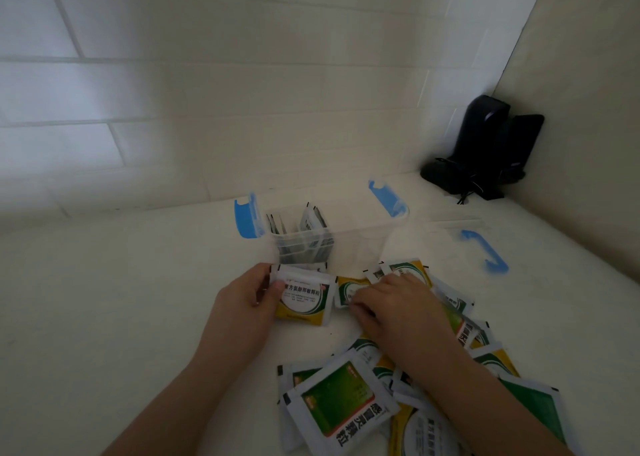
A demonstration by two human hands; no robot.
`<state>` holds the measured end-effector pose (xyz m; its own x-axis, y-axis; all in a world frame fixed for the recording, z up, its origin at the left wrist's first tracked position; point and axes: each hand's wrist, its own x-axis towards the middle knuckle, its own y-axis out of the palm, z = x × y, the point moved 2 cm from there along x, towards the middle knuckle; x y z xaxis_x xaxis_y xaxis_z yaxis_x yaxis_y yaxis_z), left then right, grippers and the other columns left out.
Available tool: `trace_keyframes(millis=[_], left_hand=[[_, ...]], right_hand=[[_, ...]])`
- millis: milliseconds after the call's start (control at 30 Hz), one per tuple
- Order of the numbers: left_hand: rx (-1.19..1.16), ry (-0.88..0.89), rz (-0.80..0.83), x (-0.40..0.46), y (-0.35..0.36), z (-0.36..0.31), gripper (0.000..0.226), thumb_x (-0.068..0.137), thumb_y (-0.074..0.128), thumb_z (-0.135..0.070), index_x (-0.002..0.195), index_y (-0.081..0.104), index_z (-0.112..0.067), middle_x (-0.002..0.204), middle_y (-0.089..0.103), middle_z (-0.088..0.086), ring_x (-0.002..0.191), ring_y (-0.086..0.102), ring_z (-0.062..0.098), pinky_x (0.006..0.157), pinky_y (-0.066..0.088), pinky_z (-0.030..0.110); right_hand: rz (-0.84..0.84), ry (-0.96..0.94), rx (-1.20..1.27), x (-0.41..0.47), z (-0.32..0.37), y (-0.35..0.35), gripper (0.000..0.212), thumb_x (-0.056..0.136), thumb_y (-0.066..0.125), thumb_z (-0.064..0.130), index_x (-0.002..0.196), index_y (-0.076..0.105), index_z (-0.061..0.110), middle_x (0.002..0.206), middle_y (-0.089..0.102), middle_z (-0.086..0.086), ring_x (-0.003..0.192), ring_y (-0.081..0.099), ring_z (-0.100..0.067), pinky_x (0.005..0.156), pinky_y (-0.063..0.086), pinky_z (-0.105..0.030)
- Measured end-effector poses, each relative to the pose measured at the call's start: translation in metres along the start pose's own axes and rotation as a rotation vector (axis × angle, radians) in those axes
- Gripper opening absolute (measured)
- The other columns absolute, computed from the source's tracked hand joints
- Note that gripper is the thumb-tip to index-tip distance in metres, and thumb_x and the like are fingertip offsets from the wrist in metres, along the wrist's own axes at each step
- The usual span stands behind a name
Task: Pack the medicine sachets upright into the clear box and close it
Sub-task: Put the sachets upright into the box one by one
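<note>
Clear box [346, 237] open, few sachets [311, 223] upright inside.

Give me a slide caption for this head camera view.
Left hand holds a yellow sachet before the open clear box.

Clear box [346, 244] top open, right half free; sachet pile [415, 369] clutters counter [121, 317] front-right; left bare.

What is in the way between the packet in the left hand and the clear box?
Nothing visible. The left hand holds the packet just in front of the clear box, whose top is open; its lid lies off to the right. Packets already inside fill only the left part.
</note>
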<state>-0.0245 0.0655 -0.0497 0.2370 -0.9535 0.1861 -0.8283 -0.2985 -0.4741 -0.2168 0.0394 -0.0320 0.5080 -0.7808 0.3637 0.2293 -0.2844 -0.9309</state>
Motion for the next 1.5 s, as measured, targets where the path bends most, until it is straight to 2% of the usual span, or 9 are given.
trace_keyframes(millis=[133,267,400,467,600,900,1033,1233,1500], left_hand=[[-0.009,-0.034,0.003,-0.001,0.000,0.000,0.021,0.093,0.044,-0.021,0.105,0.061,-0.016,0.101,0.068,-0.001,0.090,0.062,0.008,0.071,0.046,0.015],[-0.035,-0.033,0.052,-0.003,0.001,-0.004,0.020,0.093,0.044,-0.021,0.098,0.062,-0.013,0.095,0.070,-0.001,0.086,0.064,0.007,0.074,0.052,0.023],[-0.051,-0.019,0.156,-0.005,0.006,-0.007,0.019,0.093,0.045,-0.024,0.084,0.062,-0.020,0.082,0.069,-0.006,0.075,0.063,0.001,0.064,0.050,0.016],[-0.141,-0.043,0.189,-0.006,0.007,-0.009,0.023,0.092,0.046,-0.022,0.074,0.060,-0.025,0.072,0.068,-0.008,0.063,0.062,-0.004,0.054,0.045,0.008],[-0.256,-0.069,0.207,-0.006,0.005,-0.012,0.022,0.092,0.047,-0.021,0.077,0.062,-0.026,0.067,0.070,-0.013,0.063,0.063,-0.003,0.055,0.048,0.009],[-0.287,-0.044,0.214,-0.006,0.006,-0.011,0.020,0.092,0.046,-0.020,0.087,0.064,-0.028,0.075,0.072,-0.008,0.070,0.066,0.003,0.061,0.053,0.017],[-0.324,0.003,0.278,-0.009,0.009,-0.019,0.020,0.092,0.044,-0.020,0.098,0.062,-0.026,0.086,0.074,-0.004,0.078,0.069,0.010,0.062,0.058,0.023],[-0.264,0.086,0.347,-0.016,0.014,-0.021,0.022,0.078,0.059,-0.034,0.099,0.057,-0.039,0.093,0.071,-0.013,0.090,0.064,-0.003,0.073,0.053,0.014],[-0.128,0.134,0.124,-0.007,0.003,-0.013,0.026,0.087,0.056,-0.013,0.091,0.055,-0.039,0.093,0.067,-0.019,0.091,0.061,-0.007,0.071,0.048,0.005]], right_hand=[[-0.215,0.195,0.315,-0.001,-0.006,-0.011,0.007,0.074,0.067,0.014,0.069,0.065,0.019,0.057,0.050,0.017,0.062,0.049,-0.011,0.059,0.035,-0.011],[-0.385,0.247,0.707,-0.001,-0.006,-0.028,0.026,0.075,0.067,0.000,0.075,0.060,0.025,0.071,0.052,0.011,0.064,0.048,-0.006,0.060,0.039,-0.008],[-0.235,0.180,1.024,-0.002,0.006,-0.030,0.014,0.076,0.059,0.020,0.070,0.061,0.033,0.069,0.064,-0.006,0.051,0.057,-0.015,0.044,0.046,-0.018],[-0.071,0.167,0.993,-0.004,0.010,-0.024,0.014,0.078,0.053,0.024,0.069,0.059,0.033,0.076,0.071,0.013,0.068,0.067,-0.007,0.052,0.054,-0.018],[0.073,0.186,0.916,-0.004,0.011,-0.016,0.019,0.086,0.054,0.017,0.075,0.055,0.033,0.073,0.065,0.013,0.066,0.063,0.004,0.051,0.047,-0.009],[0.049,0.121,0.720,-0.001,0.005,-0.009,0.028,0.093,0.043,0.017,0.120,0.047,0.026,0.088,0.059,0.017,0.081,0.057,0.005,0.068,0.046,-0.006],[-0.018,0.003,0.577,-0.003,0.012,-0.003,0.034,0.089,0.035,0.028,0.112,0.060,0.022,0.101,0.064,-0.002,0.092,0.057,-0.011,0.082,0.049,-0.020],[-0.154,0.046,0.541,-0.002,0.013,-0.001,0.020,0.088,0.049,0.022,0.102,0.061,0.017,0.095,0.063,-0.001,0.087,0.051,-0.002,0.081,0.038,-0.004],[0.320,0.072,0.467,0.000,-0.006,-0.025,0.058,0.085,0.059,0.030,0.134,0.028,0.039,0.107,0.056,0.012,0.092,0.049,-0.002,0.074,0.038,-0.006]])
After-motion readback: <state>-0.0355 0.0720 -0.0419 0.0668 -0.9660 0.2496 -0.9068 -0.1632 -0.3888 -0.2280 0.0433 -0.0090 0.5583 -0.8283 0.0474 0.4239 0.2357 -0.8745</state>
